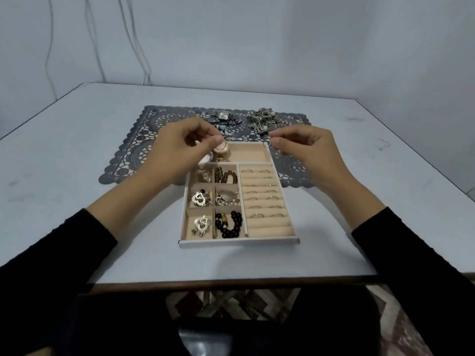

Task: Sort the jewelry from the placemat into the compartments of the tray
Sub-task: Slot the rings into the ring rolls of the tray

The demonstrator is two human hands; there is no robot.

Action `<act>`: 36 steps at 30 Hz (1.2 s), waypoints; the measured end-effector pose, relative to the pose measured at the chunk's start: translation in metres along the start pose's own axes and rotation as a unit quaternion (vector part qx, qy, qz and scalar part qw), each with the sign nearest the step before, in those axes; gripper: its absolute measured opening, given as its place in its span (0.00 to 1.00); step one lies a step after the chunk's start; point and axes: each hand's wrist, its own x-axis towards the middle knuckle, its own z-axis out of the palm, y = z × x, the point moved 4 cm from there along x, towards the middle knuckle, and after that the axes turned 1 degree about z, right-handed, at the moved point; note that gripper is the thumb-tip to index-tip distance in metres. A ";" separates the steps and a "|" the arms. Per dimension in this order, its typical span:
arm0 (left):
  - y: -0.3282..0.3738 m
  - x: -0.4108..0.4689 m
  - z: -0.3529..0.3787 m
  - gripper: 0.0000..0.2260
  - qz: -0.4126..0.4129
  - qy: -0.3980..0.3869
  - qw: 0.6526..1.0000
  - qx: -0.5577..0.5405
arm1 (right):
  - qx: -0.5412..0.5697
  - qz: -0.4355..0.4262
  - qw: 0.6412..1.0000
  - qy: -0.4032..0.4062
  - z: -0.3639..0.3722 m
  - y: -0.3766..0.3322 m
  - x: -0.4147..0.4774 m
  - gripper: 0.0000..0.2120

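Squarely on the pale tabletop [77, 155] sits the white-rimmed tray [239, 243], its far end lying over the near edge of the grey lace-cut placemat [128, 142]. The tray's wide far compartment holds a rose-gold watch [221, 149] at its left end. Six small compartments fill the left side:
- far row: a pale metal piece [203, 176] and a brown bead bracelet [228, 176]
- middle row: a silver heart pendant [199, 199] and a silver brooch [227, 197]
- near row: a second heart pendant [201, 224] and a black bead bracelet [230, 225]

The right side is a bank of ring rolls [268, 228] with thin rings tucked between several of them.

Both hands hover over the tray's far end. The right hand [308, 147] pinches a small thin hoop [266, 145] between thumb and forefinger, above the far right corner. The left hand [185, 147] has its fingers curled and thumb pressed to forefinger; I cannot tell whether anything is held.

On the far part of the placemat lie a silver watch [223, 115], a heap of silver jewelry [263, 119] and a turquoise-stone piece [223, 128].
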 end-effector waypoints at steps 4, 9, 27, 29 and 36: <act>0.015 -0.022 0.012 0.02 0.026 -0.028 0.999 -0.019 | -0.008 0.021 0.999 -0.047 0.003 -0.006 -0.026 0.05; 0.026 -0.042 0.023 0.01 0.059 -0.059 0.996 -0.024 | -0.013 -0.019 0.994 -0.109 0.007 -0.011 -0.047 0.07; 0.029 -0.057 0.028 0.03 0.062 -0.056 0.996 -0.028 | -0.209 -0.116 0.926 -0.291 0.005 -0.027 -0.074 0.06; 0.030 -0.057 0.029 0.03 0.065 -0.056 0.996 -0.023 | -0.229 -0.121 0.915 -0.311 0.006 -0.029 -0.074 0.05; 0.033 -0.058 0.028 0.04 0.074 -0.053 0.996 -0.013 | -0.202 -0.023 0.909 -0.364 0.003 -0.033 -0.066 0.06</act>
